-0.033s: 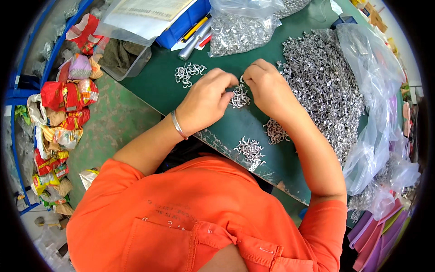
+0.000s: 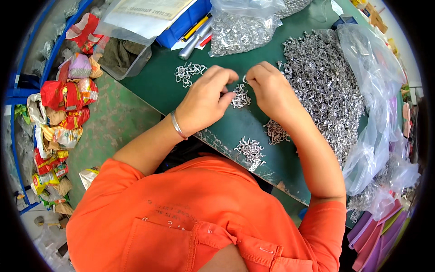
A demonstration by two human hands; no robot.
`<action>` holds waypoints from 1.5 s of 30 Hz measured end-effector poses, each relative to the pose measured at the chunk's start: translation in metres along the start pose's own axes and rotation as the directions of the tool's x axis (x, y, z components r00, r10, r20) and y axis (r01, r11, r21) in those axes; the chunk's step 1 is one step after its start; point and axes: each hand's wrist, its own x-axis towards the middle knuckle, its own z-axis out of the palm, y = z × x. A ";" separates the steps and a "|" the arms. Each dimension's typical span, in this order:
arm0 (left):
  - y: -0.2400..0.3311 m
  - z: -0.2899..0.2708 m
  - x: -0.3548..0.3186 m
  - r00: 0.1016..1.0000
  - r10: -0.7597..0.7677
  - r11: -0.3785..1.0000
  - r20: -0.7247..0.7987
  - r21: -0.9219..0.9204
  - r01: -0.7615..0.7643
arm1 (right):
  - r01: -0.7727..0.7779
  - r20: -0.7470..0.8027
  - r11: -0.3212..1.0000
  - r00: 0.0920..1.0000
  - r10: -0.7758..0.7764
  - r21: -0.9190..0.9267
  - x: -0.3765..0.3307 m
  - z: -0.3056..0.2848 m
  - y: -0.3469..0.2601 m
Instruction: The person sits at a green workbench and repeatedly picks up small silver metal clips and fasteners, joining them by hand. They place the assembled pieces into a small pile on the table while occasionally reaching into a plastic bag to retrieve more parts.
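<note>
"Take the small pile of bent silver metal pieces point(image 2: 240, 97) as the clock's centre. How are the hands set?"

"The right hand point(image 2: 271, 93) is at three o'clock, thumb and forefinger pinched on a small silver piece point(image 2: 244, 79) near half past twelve. The left hand point(image 2: 204, 97), at nine, has thumb and forefinger parted, with nothing visible between them."

"How would you manage that pinch well?"

"I'd hold it lightly, by the very fingertips, so its bend stays in sight. I'd keep both hands low over the pile, so a dropped piece lands there, and the right forearm lifted clear of the cluster point(image 2: 275, 131) at half past four and the big silver heap point(image 2: 321, 77) beyond, at three."

"What can't you make out?"

"The held piece's full shape, since the fingertips cover most of it; whether the left hand's curled fingers hide anything; how far that cluster runs beneath the forearm. The clear plastic bag point(image 2: 244, 36) at twelve blurs its contents, and its top is cut off."
</note>
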 end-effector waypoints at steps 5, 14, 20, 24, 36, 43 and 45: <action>0.009 0.006 -0.008 0.944 0.325 0.944 -0.059 -0.045 -0.327 | -0.349 0.244 0.839 0.932 0.267 0.416 -0.030 -0.025 -0.030; 0.020 0.022 -0.020 0.960 0.269 0.948 -0.076 -0.153 -0.278 | -0.290 -0.004 0.636 0.908 0.419 0.715 -0.089 -0.014 -0.041; 0.024 0.028 -0.022 0.944 0.328 0.938 -0.036 -0.105 -0.330 | -0.111 -0.198 0.743 0.928 0.315 0.660 -0.094 -0.005 -0.039; 0.031 0.024 -0.021 0.962 0.271 0.953 -0.018 -0.138 -0.271 | -0.070 -0.248 0.734 0.916 0.315 0.675 -0.097 -0.001 -0.036; 0.029 0.022 -0.019 0.977 0.213 0.926 0.001 -0.320 -0.202 | -0.037 -0.161 0.471 0.913 0.374 0.881 -0.098 -0.005 -0.039; 0.033 0.022 -0.020 0.937 0.328 0.916 -0.118 -0.202 -0.346 | -0.025 -0.209 0.574 0.918 0.338 0.818 -0.099 -0.004 -0.039; 0.033 0.023 -0.023 0.927 0.349 0.908 -0.137 -0.193 -0.371 | -0.006 -0.240 0.615 0.917 0.317 0.788 -0.099 -0.003 -0.039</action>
